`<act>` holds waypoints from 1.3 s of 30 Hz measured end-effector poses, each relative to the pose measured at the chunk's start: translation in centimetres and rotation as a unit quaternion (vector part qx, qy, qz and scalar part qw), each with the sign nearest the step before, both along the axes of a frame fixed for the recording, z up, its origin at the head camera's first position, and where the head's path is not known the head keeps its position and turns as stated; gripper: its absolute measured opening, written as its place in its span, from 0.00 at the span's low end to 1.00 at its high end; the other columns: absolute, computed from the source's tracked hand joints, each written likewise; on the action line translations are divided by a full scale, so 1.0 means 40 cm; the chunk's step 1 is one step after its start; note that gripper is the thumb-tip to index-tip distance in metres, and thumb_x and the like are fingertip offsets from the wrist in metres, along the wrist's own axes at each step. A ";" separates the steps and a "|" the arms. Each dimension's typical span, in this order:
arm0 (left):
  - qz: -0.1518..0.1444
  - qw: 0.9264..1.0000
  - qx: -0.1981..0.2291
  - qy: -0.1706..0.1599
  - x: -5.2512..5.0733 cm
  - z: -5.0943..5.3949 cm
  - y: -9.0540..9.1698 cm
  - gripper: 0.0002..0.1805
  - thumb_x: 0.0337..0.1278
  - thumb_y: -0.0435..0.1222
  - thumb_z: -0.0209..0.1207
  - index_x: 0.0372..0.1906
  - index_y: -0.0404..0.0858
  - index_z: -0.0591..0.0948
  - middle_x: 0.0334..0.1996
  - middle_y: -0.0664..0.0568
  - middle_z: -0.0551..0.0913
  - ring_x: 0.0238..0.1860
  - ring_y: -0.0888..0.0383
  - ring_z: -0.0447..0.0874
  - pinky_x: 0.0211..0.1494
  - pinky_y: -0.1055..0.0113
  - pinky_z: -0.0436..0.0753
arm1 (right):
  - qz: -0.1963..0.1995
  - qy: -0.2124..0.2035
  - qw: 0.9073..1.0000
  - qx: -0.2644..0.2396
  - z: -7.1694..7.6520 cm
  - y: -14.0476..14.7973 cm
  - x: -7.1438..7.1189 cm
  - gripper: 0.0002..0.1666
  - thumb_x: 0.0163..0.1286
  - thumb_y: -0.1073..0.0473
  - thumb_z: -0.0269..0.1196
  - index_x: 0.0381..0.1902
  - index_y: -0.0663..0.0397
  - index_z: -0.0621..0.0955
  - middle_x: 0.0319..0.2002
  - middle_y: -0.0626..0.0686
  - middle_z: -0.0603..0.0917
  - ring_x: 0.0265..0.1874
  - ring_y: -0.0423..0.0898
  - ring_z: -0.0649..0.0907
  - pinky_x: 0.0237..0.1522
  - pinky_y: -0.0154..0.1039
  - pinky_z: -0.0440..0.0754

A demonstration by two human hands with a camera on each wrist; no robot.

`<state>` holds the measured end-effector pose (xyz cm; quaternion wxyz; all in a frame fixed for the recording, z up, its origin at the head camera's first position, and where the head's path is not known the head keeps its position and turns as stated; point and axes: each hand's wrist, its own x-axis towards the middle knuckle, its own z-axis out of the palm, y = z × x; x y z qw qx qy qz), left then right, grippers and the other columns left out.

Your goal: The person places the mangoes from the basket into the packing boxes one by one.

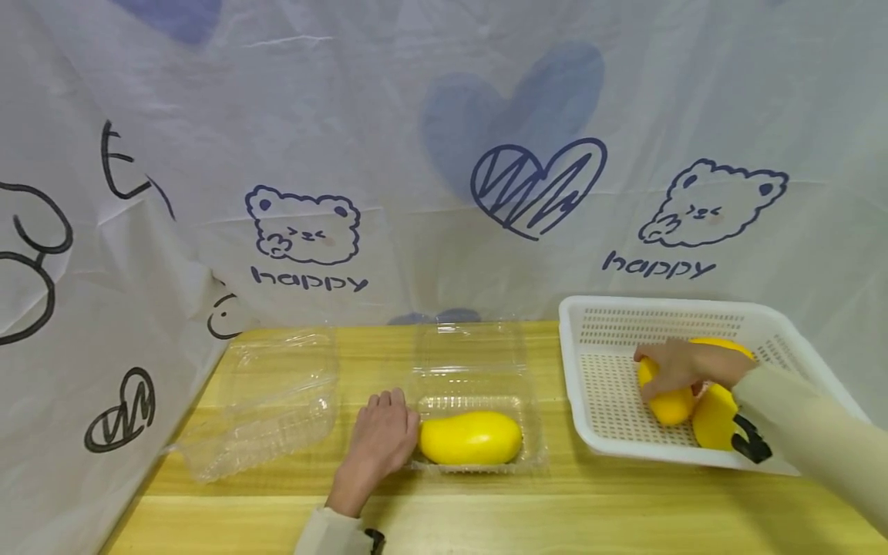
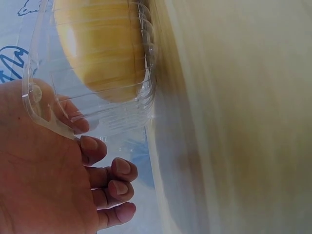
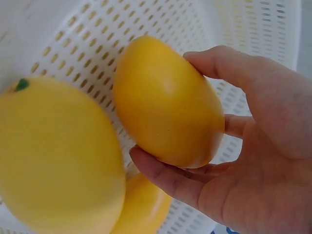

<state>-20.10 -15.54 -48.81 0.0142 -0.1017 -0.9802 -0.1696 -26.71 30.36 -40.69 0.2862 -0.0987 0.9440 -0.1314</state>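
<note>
My left hand (image 1: 385, 432) grips the left rim of an open clear plastic clamshell box (image 2: 51, 119), its thumb behind the rim in the left wrist view. Inside the box a yellow mango (image 1: 472, 438) lies on its side. Over at the right, my right hand (image 1: 676, 366) reaches into a white perforated basket (image 1: 597, 393) and holds another yellow mango (image 3: 165, 102) between thumb and fingers. Beside it in the basket lie a larger-looking yellow mango (image 3: 53, 156) with a green stem spot and a further one (image 3: 144, 204), partly hidden.
A second clear clamshell box (image 1: 270, 432) stands open at the left of the wooden table (image 1: 472, 516). Behind the table hangs a pale cloth (image 1: 416, 169) printed with bears and hearts, and it also runs down the left side.
</note>
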 end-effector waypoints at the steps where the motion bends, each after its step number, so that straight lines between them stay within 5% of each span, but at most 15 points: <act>1: 0.000 1.000 -0.002 0.003 0.000 0.000 0.001 0.12 0.75 0.37 0.43 0.33 0.36 0.65 0.29 0.45 0.65 0.32 0.47 0.63 0.40 0.54 0.67 | 0.004 0.004 1.000 -0.002 0.003 0.000 -0.001 0.44 0.62 0.48 0.70 0.69 0.64 0.69 0.42 0.58 0.77 0.32 0.51 0.77 0.28 0.43 0.80; 7: -0.005 1.000 -0.005 0.008 0.000 0.006 0.006 0.12 0.74 0.38 0.42 0.33 0.36 0.65 0.29 0.44 0.66 0.32 0.47 0.63 0.40 0.54 0.67 | 0.008 0.031 0.999 -0.032 0.012 0.005 0.009 0.43 0.64 0.48 0.68 0.70 0.66 0.68 0.47 0.66 0.74 0.35 0.53 0.77 0.29 0.45 0.80; 15: -0.026 0.998 0.037 -0.042 0.003 0.017 -0.013 0.12 0.77 0.38 0.40 0.34 0.37 0.64 0.28 0.45 0.65 0.32 0.48 0.62 0.40 0.54 0.65 | 0.017 0.048 0.996 -0.077 0.007 0.021 0.026 0.42 0.66 0.49 0.68 0.69 0.66 0.68 0.48 0.66 0.76 0.38 0.54 0.77 0.30 0.45 0.82; 22: -0.048 0.994 0.071 -0.070 -0.004 0.026 -0.033 0.14 0.80 0.39 0.38 0.34 0.38 0.67 0.28 0.47 0.68 0.34 0.48 0.64 0.39 0.56 0.66 | 0.035 0.094 0.993 -0.059 0.025 0.026 0.032 0.41 0.64 0.48 0.70 0.68 0.63 0.71 0.47 0.62 0.77 0.41 0.55 0.75 0.35 0.46 0.79; 29: -0.043 0.998 0.015 -0.052 -0.008 0.009 -0.036 0.16 0.81 0.41 0.38 0.36 0.36 0.71 0.32 0.46 0.72 0.36 0.48 0.66 0.44 0.53 0.70 | 0.061 0.137 0.987 -0.057 0.028 0.027 0.053 0.40 0.64 0.45 0.70 0.67 0.62 0.73 0.50 0.58 0.80 0.45 0.55 0.75 0.48 0.57 0.77; 39: -0.032 0.999 -0.031 -0.007 -0.007 0.003 -0.016 0.15 0.78 0.38 0.40 0.33 0.36 0.69 0.31 0.47 0.70 0.35 0.49 0.67 0.43 0.54 0.71 | 0.043 0.175 0.982 -0.056 0.042 0.042 0.078 0.40 0.64 0.44 0.71 0.68 0.56 0.72 0.49 0.65 0.77 0.41 0.54 0.77 0.40 0.55 0.80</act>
